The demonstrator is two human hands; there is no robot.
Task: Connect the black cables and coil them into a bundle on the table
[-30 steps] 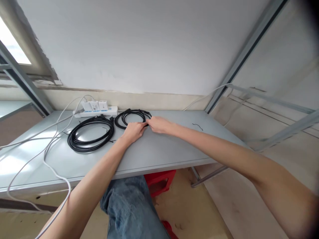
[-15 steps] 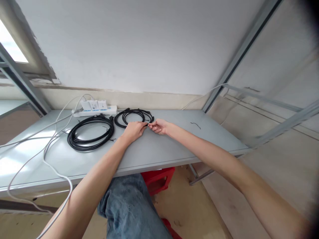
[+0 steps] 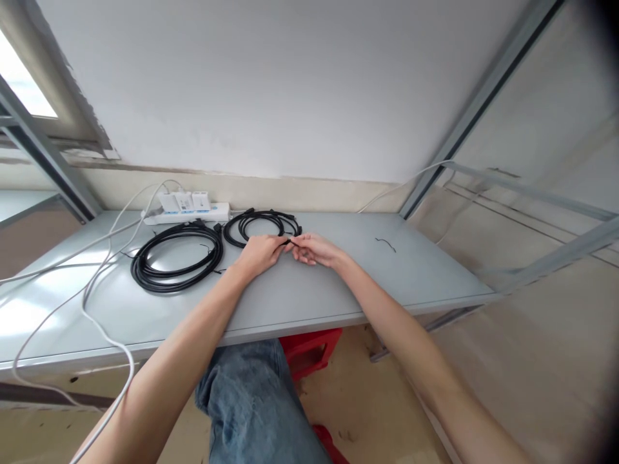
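Observation:
A smaller coil of black cable (image 3: 264, 214) lies near the back of the grey table. At its near right edge my left hand (image 3: 261, 254) is closed on the cable, fingers bent and partly hidden. My right hand (image 3: 314, 249) meets it there, thumb and forefinger pinched at the coil; what they grip is too small to make out. Left of my hands rests a larger coil of black cable (image 3: 164, 285), with thin black ties sticking out. A loose dark tie (image 3: 386, 243) lies on the table to the right.
A white power strip (image 3: 220, 212) with white chargers (image 3: 184, 201) stands at the back wall. White cords (image 3: 113, 335) hang over the table's left front edge and cross my left forearm. Metal posts (image 3: 449, 151) frame the table (image 3: 333, 293). A red stool (image 3: 312, 351) is below.
My right hand has turned slightly and its fingers have moved closer over the left hand's fingertips. My right forearm has shifted inward. The view has moved slightly; both coils stay put.

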